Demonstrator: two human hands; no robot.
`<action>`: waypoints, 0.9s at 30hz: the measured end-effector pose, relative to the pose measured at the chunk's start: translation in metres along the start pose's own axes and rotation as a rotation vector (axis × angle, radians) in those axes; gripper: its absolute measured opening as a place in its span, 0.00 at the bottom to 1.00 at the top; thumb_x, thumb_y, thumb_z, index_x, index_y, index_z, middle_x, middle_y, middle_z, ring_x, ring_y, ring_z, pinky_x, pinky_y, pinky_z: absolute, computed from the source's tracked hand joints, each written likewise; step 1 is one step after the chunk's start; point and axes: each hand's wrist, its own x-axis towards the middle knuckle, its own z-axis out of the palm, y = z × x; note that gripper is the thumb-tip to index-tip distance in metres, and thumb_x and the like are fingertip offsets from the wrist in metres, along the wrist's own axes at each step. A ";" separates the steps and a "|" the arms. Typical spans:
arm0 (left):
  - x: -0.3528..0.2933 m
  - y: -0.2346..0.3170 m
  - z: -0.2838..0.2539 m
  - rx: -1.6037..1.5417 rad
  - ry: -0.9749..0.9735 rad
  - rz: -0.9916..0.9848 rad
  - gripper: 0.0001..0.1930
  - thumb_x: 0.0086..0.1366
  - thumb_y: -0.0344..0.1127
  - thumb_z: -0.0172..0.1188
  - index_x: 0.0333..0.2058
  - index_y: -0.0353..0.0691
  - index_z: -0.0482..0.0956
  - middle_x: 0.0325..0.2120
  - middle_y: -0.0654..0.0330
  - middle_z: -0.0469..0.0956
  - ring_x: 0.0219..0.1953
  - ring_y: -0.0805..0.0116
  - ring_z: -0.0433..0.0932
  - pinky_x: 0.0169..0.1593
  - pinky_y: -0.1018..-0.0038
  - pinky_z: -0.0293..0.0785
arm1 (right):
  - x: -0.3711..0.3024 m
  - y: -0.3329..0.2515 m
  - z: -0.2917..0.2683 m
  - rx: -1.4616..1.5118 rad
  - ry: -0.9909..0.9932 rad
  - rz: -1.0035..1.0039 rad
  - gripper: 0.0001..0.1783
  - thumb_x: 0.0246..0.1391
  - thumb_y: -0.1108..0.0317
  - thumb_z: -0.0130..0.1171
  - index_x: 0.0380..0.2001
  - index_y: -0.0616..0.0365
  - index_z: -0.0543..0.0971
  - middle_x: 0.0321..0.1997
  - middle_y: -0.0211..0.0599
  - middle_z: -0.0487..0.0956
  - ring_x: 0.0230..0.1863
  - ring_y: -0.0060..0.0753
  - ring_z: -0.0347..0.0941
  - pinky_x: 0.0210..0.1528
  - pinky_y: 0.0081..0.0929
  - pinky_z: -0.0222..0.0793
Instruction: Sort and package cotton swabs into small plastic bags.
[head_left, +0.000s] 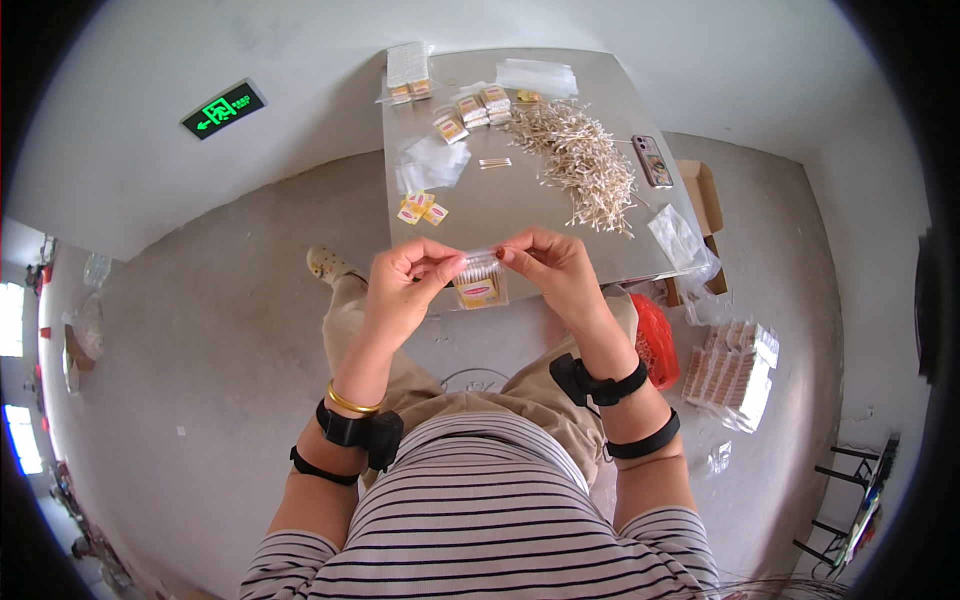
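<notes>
Basically, both hands are on one small clear swab bag (482, 286), held up at the table's near edge, approx. mid-width. L hand (412, 275) pinches its upper L corner b/w thumb & index; R hand (550, 265) does the same at the upper R corner, other fingers curled in. Bag hangs upright b/w them, swabs in a row up top, yellow-and-white card at the bottom. Can't tell if it touches the table rim.

Metal table (480, 215): bare strip runs from the near edge back to a few loose swabs (495, 163) lying side by side, approx. mid-top. On the L side, nr the edge, small yellow cards (422, 208) overlap; just behind, flat clear bags (432, 163) lie spread, also close to the L edge. Filled packs (472, 110) sit further back, w/ a white stack (408, 65) at the far L corner & flat clear sleeves (537, 76) nr the far edge.

R half: big heap of loose swabs (585, 165), so less room that side; phone (653, 161) lies b/w heap & R edge. Clear plastic (676, 237) lies at the near R corner.

Off the R edge: cardboard box (705, 195) beside the table; red bag (655, 340) by the person's R leg; stacked packs (735, 375) on the floor, further R. L of the table, grey floor (230, 300) runs out to the wall.
</notes>
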 end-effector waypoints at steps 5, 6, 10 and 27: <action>0.005 -0.015 0.006 0.089 0.071 0.041 0.06 0.65 0.28 0.66 0.38 0.32 0.84 0.33 0.64 0.84 0.29 0.85 0.75 0.34 0.86 0.69 | 0.004 0.024 -0.004 -0.064 0.039 0.014 0.06 0.61 0.74 0.62 0.39 0.66 0.82 0.38 0.32 0.83 0.40 0.17 0.76 0.45 0.17 0.73; 0.006 -0.019 0.006 0.180 0.083 0.049 0.06 0.65 0.28 0.66 0.38 0.32 0.84 0.34 0.64 0.85 0.28 0.86 0.74 0.33 0.86 0.69 | 0.006 0.030 -0.004 -0.074 0.052 -0.003 0.05 0.61 0.74 0.62 0.38 0.65 0.82 0.37 0.31 0.83 0.40 0.17 0.75 0.44 0.17 0.72; 0.014 -0.050 0.008 0.324 0.138 0.170 0.05 0.65 0.28 0.65 0.36 0.32 0.83 0.35 0.63 0.85 0.25 0.85 0.72 0.32 0.85 0.71 | 0.011 0.053 -0.010 -0.087 0.079 0.027 0.04 0.61 0.75 0.63 0.37 0.64 0.82 0.36 0.29 0.83 0.38 0.15 0.75 0.42 0.16 0.71; 0.055 -0.175 -0.001 -0.108 -0.016 -0.317 0.09 0.70 0.32 0.61 0.32 0.39 0.70 0.44 0.52 0.84 0.41 0.68 0.86 0.29 0.81 0.76 | 0.028 0.154 -0.058 -0.193 0.207 0.349 0.05 0.58 0.73 0.65 0.35 0.62 0.80 0.29 0.26 0.79 0.30 0.16 0.71 0.33 0.18 0.67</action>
